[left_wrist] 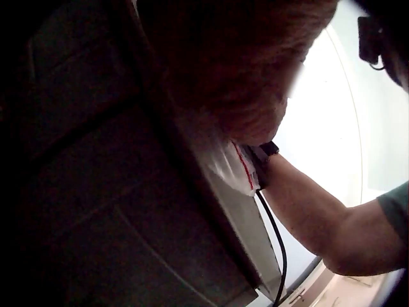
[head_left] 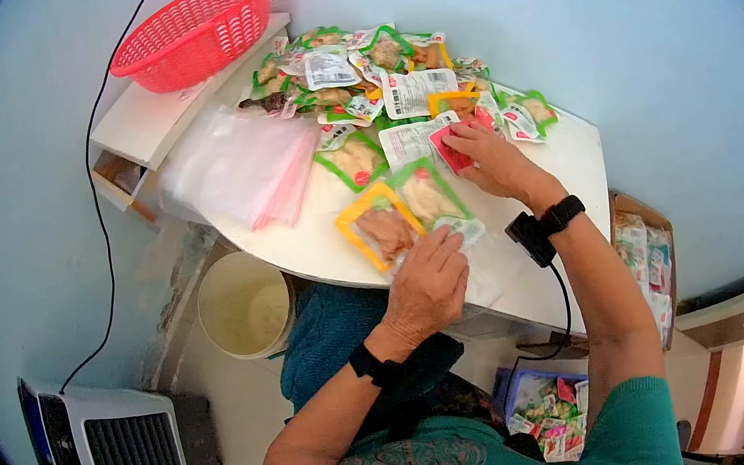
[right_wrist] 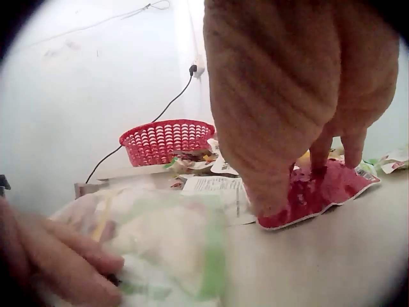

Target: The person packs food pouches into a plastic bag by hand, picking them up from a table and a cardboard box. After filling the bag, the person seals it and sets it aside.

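My left hand [head_left: 427,284] grips the near end of a clear bag [head_left: 472,230], whose red-lined edge [left_wrist: 246,167] hangs below the hand in the left wrist view. A yellow-edged packet [head_left: 383,228] and a green-edged packet [head_left: 428,194] lie side by side at the bag, apparently inside it. My right hand [head_left: 497,162] pinches a red packet [head_left: 450,151] at the front of the packet pile; in the right wrist view, thumb and fingers are on the red packet [right_wrist: 319,195]. Beside it lies a white-backed packet [head_left: 407,144].
A heap of food packets [head_left: 330,67] covers the table's back. Flat clear bags [head_left: 234,161] lie at the left, near a red basket [head_left: 197,33] on a white shelf [head_left: 143,122]. Below are a bucket [head_left: 244,306], a crate of packets [head_left: 549,407] and a carton [head_left: 647,260].
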Demonstrator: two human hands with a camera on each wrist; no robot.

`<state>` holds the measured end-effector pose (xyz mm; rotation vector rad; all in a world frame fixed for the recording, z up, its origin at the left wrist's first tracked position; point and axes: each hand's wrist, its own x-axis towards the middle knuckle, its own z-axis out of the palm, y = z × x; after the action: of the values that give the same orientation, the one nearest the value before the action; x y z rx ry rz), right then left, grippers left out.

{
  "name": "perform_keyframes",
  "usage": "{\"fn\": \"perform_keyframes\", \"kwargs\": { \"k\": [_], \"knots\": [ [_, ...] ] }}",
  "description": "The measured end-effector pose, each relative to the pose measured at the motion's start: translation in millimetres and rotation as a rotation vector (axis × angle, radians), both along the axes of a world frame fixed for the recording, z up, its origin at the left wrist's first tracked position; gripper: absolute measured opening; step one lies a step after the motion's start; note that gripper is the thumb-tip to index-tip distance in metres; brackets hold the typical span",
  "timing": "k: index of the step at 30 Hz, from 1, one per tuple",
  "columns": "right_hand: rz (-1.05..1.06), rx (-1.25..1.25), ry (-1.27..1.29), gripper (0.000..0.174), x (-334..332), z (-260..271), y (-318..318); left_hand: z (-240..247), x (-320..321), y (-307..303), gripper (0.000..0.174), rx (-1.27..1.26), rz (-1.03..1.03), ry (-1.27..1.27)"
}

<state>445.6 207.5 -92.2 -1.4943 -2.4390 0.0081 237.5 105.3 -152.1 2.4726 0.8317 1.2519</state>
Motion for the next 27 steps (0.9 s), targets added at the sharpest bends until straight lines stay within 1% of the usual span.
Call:
{"fn": "perform_keyframes", "kwargs": {
  "k": [2,5,8,11,14,17,20,23,26,27],
  "knots": [
    [-0.038,-0.026,0.012,0.042,-0.4,1.5,-5.5,-1.2,0.2,0.0,0.01,0.01,-0.004,0.005],
    [-0.095,-0.105,-0.033,0.05,3.6,3.5,-14.2,-3.5,1.5,-0.5,0.011,0.034,0.011,0.004],
    [-0.111,-0.081,-0.027,0.046,13.2,-0.6,-22.0,-5.7,1.4,0.5,0.014,0.055,0.011,0.012],
    [-0.203,-0.272,-0.052,0.043,17.5,3.1,-24.5,-7.3,1.1,1.3,0.014,0.063,0.005,0.012],
    [-0.2,-0.201,0.01,0.042,26.4,-2.8,-31.7,-6.5,1.1,0.7,0.014,0.063,0.0,0.011],
    [-0.265,-0.266,0.085,0.041,18.3,10.0,-36.9,-7.0,1.4,1.1,0.013,0.061,0.001,0.012],
    [-0.191,-0.086,0.092,0.028,21.6,-1.4,-33.6,-4.2,1.4,0.8,0.014,0.048,0.012,0.023],
    [-0.211,-0.036,0.112,0.027,20.6,-5.4,-33.6,-6.0,3.1,1.4,0.013,0.039,0.02,0.014],
    [-0.141,0.054,0.138,0.024,29.2,-21.1,-26.6,-5.3,3.5,1.2,0.012,0.064,0.027,0.041],
    [-0.168,-0.002,0.128,0.023,28.6,-19.8,-25.6,-5.2,3.8,1.0,0.011,0.067,0.023,0.047]
  ]
}}
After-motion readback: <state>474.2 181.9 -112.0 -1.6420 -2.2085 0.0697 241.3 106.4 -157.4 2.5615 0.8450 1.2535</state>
